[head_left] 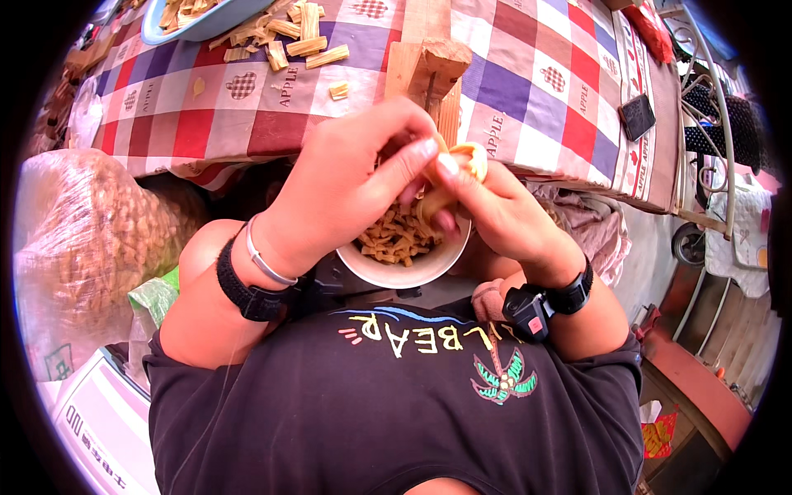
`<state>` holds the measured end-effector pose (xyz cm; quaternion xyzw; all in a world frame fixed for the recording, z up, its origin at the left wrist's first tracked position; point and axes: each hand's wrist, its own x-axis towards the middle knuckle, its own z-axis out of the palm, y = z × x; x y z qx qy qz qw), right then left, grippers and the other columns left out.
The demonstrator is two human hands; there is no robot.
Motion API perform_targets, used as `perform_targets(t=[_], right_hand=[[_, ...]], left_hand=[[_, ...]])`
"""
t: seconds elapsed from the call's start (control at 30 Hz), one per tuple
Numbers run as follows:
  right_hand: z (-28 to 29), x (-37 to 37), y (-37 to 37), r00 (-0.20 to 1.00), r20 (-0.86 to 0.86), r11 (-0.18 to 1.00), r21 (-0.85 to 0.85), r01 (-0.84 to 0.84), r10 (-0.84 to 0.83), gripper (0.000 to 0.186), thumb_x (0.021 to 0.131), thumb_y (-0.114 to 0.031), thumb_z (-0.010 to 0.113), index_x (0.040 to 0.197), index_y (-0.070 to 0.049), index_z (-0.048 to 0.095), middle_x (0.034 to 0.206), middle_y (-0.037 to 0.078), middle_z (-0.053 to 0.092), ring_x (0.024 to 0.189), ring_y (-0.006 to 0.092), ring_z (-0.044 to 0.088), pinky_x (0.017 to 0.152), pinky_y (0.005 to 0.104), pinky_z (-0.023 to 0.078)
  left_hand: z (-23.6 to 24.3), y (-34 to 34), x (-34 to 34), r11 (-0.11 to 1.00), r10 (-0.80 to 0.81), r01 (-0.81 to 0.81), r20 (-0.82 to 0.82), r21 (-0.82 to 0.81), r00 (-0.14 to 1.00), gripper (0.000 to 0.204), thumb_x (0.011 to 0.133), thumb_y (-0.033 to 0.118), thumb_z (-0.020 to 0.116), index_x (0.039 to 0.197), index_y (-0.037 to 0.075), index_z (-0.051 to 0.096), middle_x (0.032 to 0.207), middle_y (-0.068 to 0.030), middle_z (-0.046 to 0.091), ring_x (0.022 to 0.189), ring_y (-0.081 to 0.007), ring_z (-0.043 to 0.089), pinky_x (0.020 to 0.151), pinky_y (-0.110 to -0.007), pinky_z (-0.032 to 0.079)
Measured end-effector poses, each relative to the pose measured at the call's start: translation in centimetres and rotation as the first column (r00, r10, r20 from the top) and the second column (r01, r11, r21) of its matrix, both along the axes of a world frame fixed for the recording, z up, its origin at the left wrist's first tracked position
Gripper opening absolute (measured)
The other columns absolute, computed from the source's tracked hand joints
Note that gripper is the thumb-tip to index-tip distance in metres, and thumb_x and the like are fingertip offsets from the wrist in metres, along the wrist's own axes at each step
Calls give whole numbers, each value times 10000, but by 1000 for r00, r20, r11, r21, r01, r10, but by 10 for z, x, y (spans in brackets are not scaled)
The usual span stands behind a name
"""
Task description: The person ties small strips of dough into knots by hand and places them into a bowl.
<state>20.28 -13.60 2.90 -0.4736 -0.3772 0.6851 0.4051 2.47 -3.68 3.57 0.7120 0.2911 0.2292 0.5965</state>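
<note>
My left hand (359, 169) and my right hand (488, 205) meet over a white bowl (404, 279), pinching a pale yellow, bent strip (471, 157) between their fingertips. The strip curls over my right thumb and hangs down behind it. Beneath my fingers the bowl holds small brown-yellow pieces (396, 239), partly hidden by both hands. Just beyond my hands a wooden fixture with a block (441, 62) lies at the edge of the table.
The checked tablecloth (528, 91) carries scattered yellow sticks (309, 45), a blue basin (190, 31) and a dark flat object (637, 117). A large translucent bag of pieces (91, 256) and a printed carton (91, 421) sit at left. A metal rack (726, 190) stands at right.
</note>
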Motion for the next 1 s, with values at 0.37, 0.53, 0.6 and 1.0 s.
perform_targets(t=[0.37,0.53,0.6,1.0], right_hand=[[7,4,7,979,-127,956,230,183,-157,200,1038,-181,554,1142,-28,629,1035,14,666,989,69,609,886,236,486],[13,-3,0,981,53,919,361,155,-186,110,999,-98,613,1084,-34,640,1057,7,646,984,88,605,883,257,486],[8,-1,0,918,300,806,591,36,-261,145,913,-22,695,1049,-43,647,973,58,666,886,154,649,776,294,505],[-3,-3,-6,759,483,838,524,149,-437,362,854,39,631,1186,-49,518,961,142,653,751,290,675,640,371,508]], left_hand=[[-9,5,-7,998,-68,68,152,4,986,240,948,81,595,1171,5,550,1092,-37,562,1004,-105,553,878,-258,458],[-23,4,-2,979,-190,202,202,-40,961,251,899,6,579,1148,16,547,1122,-44,543,1041,-106,537,908,-255,445],[-12,7,-3,947,-174,229,240,-225,955,194,910,5,570,1103,18,557,1045,-23,559,1001,-91,543,883,-242,444],[-11,-24,11,996,84,-85,241,-5,967,186,994,71,544,1159,-10,564,945,-36,599,894,-90,565,808,-239,470]])
